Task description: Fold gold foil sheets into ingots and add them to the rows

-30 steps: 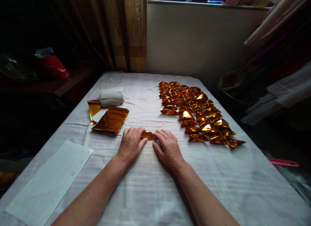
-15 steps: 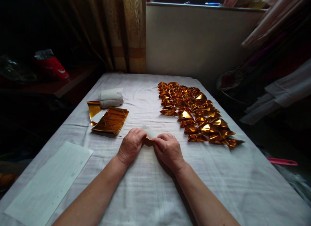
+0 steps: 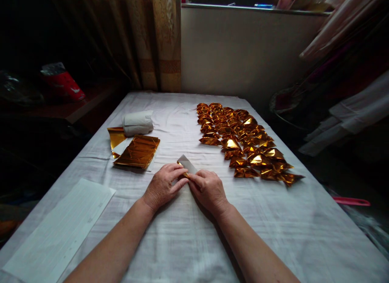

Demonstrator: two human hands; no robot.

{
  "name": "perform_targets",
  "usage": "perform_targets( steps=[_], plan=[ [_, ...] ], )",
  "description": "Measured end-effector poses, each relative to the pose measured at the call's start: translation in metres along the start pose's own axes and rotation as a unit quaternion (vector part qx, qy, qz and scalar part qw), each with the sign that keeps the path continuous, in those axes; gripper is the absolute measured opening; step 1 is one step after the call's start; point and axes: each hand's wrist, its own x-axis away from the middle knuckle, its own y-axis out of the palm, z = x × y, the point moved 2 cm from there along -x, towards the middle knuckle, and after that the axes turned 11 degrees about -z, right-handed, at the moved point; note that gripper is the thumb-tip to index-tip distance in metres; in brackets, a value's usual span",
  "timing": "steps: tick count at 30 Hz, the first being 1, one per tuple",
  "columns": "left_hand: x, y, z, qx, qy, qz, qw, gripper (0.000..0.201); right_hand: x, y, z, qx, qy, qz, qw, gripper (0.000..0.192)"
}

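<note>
The left hand [image 3: 165, 183] and right hand [image 3: 209, 190] meet mid-surface, each pinching the near end of a small folded piece of foil paper [image 3: 189, 164] between thumb and fingers, seemingly to control its crease from both sides. The stack of gold foil sheets [image 3: 138, 153] lies left, probably for easy reach, and the folded foil pieces [image 3: 231, 144] sit in close rows at right, apparently so that they stay orderly. Those pieces are glossy, puffed and pointed-ended; the held paper shows a matte pale face with a gold edge. A whitish, wrinkled roll [image 3: 137, 123] rests behind the stack, and the surface [image 3: 182, 238] wears softly creased pale cloth.
</note>
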Motion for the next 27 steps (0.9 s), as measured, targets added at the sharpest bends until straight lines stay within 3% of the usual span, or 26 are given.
perform_targets(
  steps=[11,17,27],
  plan=[
    [-0.001,0.001,-0.007,-0.016,0.025,0.007,1.000,0.019,0.000,0.003,0.005,-0.044,0.000,-0.011,0.999,0.012],
    [0.000,-0.007,-0.015,-0.016,0.035,-0.020,0.999,0.018,0.002,0.001,0.011,-0.064,-0.007,-0.002,0.998,0.024],
    [0.002,-0.019,-0.026,0.017,0.058,-0.057,0.997,0.017,0.002,0.005,0.017,-0.045,-0.042,0.007,0.998,0.016]
  ],
)
